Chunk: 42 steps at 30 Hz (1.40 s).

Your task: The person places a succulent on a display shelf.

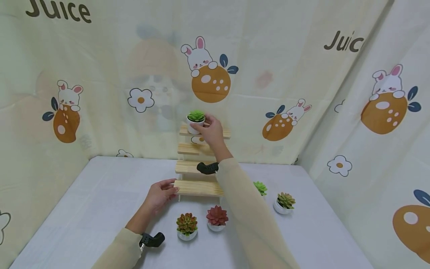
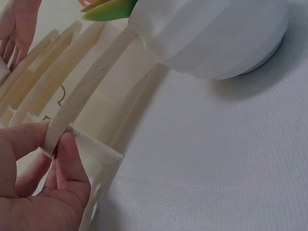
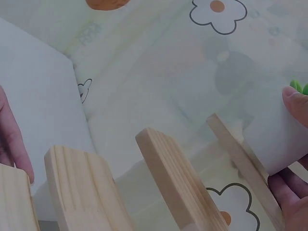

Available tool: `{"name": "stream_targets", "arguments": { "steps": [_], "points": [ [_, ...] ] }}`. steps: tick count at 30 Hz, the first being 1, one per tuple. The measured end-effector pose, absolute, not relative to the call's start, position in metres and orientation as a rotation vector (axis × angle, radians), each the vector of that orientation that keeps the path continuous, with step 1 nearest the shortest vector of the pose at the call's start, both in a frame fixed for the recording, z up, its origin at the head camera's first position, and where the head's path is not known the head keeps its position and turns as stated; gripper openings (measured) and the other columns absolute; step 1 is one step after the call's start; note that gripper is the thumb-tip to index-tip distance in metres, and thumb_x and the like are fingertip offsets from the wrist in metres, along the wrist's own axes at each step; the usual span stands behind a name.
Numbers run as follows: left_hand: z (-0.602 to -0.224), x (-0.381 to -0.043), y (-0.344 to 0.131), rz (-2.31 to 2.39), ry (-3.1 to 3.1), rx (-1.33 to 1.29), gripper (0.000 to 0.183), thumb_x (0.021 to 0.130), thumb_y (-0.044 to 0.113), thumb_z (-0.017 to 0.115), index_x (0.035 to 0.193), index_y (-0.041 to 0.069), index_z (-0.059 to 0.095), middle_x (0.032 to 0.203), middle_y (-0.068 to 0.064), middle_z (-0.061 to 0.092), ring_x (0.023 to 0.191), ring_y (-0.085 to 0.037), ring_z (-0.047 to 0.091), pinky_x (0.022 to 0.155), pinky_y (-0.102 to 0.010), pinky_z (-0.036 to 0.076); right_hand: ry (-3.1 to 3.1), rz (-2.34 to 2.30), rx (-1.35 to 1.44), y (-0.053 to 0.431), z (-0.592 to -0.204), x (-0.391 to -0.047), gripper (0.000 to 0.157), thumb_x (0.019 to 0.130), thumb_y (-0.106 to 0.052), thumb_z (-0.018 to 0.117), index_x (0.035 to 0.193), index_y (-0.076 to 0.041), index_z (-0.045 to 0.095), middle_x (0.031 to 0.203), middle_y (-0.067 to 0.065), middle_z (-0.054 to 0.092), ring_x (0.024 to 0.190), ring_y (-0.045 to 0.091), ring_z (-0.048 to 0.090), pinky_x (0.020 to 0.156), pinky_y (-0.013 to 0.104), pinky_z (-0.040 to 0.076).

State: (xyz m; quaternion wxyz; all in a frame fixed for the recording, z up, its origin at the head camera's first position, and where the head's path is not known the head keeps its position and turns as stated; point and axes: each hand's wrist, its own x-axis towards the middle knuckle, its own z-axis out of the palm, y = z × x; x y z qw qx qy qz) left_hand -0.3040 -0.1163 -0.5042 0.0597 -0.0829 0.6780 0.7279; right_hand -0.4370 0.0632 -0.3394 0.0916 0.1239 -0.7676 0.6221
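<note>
A small green succulent in a white pot (image 1: 195,126) stands at the left part of the top board of a wooden tiered stand (image 1: 198,188). My right hand (image 1: 212,131) grips this pot from its right side. In the right wrist view the pot's base (image 3: 272,139) is right at the top board, with thumb and fingers around it. Lower down, my left hand (image 1: 160,195) pinches the left end of the lowest board. The left wrist view shows the thumb and fingers on that board's end (image 2: 60,127).
In front of the stand are a red-green succulent (image 1: 186,224) and a dark red succulent (image 1: 217,216), both in white pots. To the right, a green succulent (image 1: 260,187) is partly behind my right sleeve, beside an olive-toned one (image 1: 285,201). A printed curtain (image 1: 248,123) hangs behind.
</note>
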Motion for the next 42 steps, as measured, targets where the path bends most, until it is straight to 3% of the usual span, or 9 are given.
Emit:
{"name": "stream_targets", "arguments": {
  "steps": [9,13,21,29,42],
  "points": [
    [-0.504,-0.303,-0.116,2.199,2.047,-0.252,0.044,0.085,0.006,0.068,0.127,0.007,0.056,0.115,-0.016,0.059,0.088,-0.019,0.063,0.077,-0.034,0.057,-2.278,1.851,0.346,0.060,-0.342,-0.443,0.069,0.069,-0.041,0.081,0.129,-0.020,0.055,0.122,0.001,0.062,0.107,0.016,0.061,0.079,0.052,0.054],
    [-0.504,-0.303,-0.116,2.204,2.041,-0.252,0.045,0.084,0.006,0.068,0.127,0.006,0.056,0.114,-0.016,0.058,0.088,-0.018,0.063,0.078,-0.033,0.057,-2.288,1.826,0.349,0.060,-0.341,-0.443,0.067,0.070,-0.040,0.081,0.128,-0.018,0.056,0.120,0.002,0.062,0.106,0.018,0.060,0.078,0.049,0.055],
    [-0.505,-0.304,-0.116,2.213,2.040,-0.253,0.043,0.085,0.005,0.067,0.127,0.006,0.056,0.113,-0.016,0.059,0.088,-0.019,0.063,0.075,-0.032,0.057,-2.321,1.801,0.326,0.060,-0.340,-0.441,0.061,0.071,-0.038,0.080,0.124,-0.019,0.059,0.114,0.000,0.065,0.098,0.016,0.062,0.058,0.032,0.056],
    [-0.504,-0.304,-0.115,2.204,2.040,-0.280,0.044,0.085,0.005,0.067,0.127,0.008,0.056,0.115,-0.016,0.058,0.090,-0.020,0.063,0.076,-0.032,0.057,-2.312,1.777,0.323,0.059,-0.340,-0.441,0.061,0.073,-0.033,0.081,0.126,-0.014,0.058,0.118,0.003,0.065,0.105,0.016,0.061,0.080,0.029,0.055],
    [-0.507,-0.304,-0.116,2.192,2.072,-0.252,0.044,0.084,0.007,0.068,0.126,0.006,0.056,0.114,-0.016,0.059,0.088,-0.019,0.063,0.074,-0.032,0.057,-2.301,1.793,0.348,0.080,-0.342,-0.426,0.072,0.073,-0.032,0.080,0.132,-0.003,0.050,0.128,0.011,0.059,0.116,0.024,0.057,0.097,0.032,0.049]
  ]
}}
